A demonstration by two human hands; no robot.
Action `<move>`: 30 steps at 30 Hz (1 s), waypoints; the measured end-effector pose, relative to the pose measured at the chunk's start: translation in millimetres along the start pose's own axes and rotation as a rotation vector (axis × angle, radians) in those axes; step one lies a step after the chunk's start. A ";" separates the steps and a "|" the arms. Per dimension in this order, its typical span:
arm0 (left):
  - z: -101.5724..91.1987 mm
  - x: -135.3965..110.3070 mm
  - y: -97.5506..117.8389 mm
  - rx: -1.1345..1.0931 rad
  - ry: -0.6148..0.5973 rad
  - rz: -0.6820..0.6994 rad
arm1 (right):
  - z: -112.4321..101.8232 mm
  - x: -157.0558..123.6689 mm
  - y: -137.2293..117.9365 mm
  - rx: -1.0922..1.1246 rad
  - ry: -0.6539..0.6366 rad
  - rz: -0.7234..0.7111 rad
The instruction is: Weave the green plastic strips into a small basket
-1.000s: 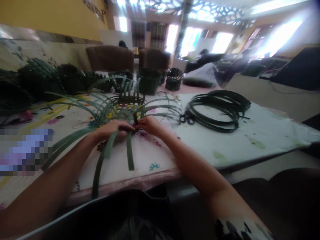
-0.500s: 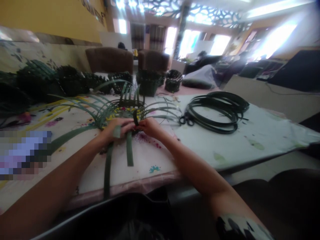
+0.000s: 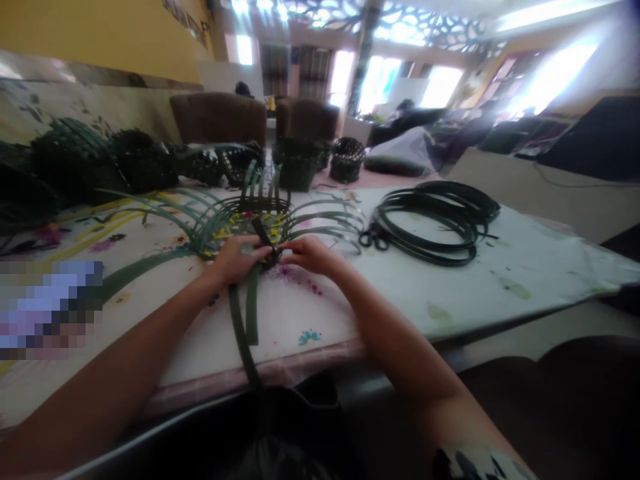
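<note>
A partly woven basket (image 3: 266, 204) of dark green flat strips lies in front of me, its loose strips fanning out left, right and back. Yellow ties show around its base. At its near edge, my left hand (image 3: 239, 259) is closed, thumb and fingers pinching a green strip (image 3: 261, 231) whose short end stands up, tilted left. My right hand (image 3: 307, 255) is closed at the same spot, its fingertips pinched on the weave beside that strip. Two strip tails (image 3: 253, 313) hang toward the table's near edge. The exact grip of the fingertips is blurred.
Coiled green strip (image 3: 425, 250) lies to the right, black scissors (image 3: 374, 238) beside it. Finished dark baskets (image 3: 347, 160) line the back of the floral-covered table (image 3: 400, 300). Yellow strips (image 3: 100, 230) lie on the left. Brown chairs (image 3: 217, 120) stand behind.
The short strip end has tilted left from upright. My left fingers have closed in around it, and the long hanging tail has swung right. My right fingers have shifted slightly.
</note>
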State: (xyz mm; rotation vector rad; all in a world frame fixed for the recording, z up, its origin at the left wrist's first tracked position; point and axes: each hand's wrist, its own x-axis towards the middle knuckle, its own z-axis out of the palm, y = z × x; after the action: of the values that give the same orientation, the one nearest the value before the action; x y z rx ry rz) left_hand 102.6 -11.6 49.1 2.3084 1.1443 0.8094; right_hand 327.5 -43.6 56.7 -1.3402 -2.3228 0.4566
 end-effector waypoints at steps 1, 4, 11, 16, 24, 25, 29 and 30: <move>0.0 -0.1 -0.1 -0.007 -0.004 -0.006 | -4.9 -4.5 3.1 -0.021 0.003 0.013; 0.0 -1.9 0.6 0.019 -0.006 -0.005 | -17.7 -17.0 2.8 -0.209 0.009 0.040; -0.3 -8.9 5.3 0.057 0.042 0.016 | -34.9 -14.7 -46.7 -0.711 0.054 0.063; -1.1 -10.2 7.3 0.071 0.009 -0.003 | -46.2 9.6 -71.1 -0.723 -0.053 -0.015; 1.8 -10.5 1.0 0.053 0.023 0.062 | -55.4 43.1 -93.5 -0.792 -0.127 -0.239; 1.8 -11.0 0.9 0.054 0.027 0.070 | -57.7 46.2 -89.8 -0.818 -0.162 -0.278; 2.2 -13.0 -0.6 0.114 0.034 0.066 | -62.4 49.2 -60.1 -0.941 -0.283 -0.381; 2.8 -13.4 -1.6 0.119 0.038 0.067 | -61.5 48.0 -51.6 -0.966 -0.296 -0.398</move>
State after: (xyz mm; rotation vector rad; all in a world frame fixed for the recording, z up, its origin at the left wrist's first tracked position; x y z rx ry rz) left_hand 97.0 -22.0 41.9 2.4502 1.1657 0.8337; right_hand 299.2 -22.1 143.3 -1.1218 -3.1241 -0.7372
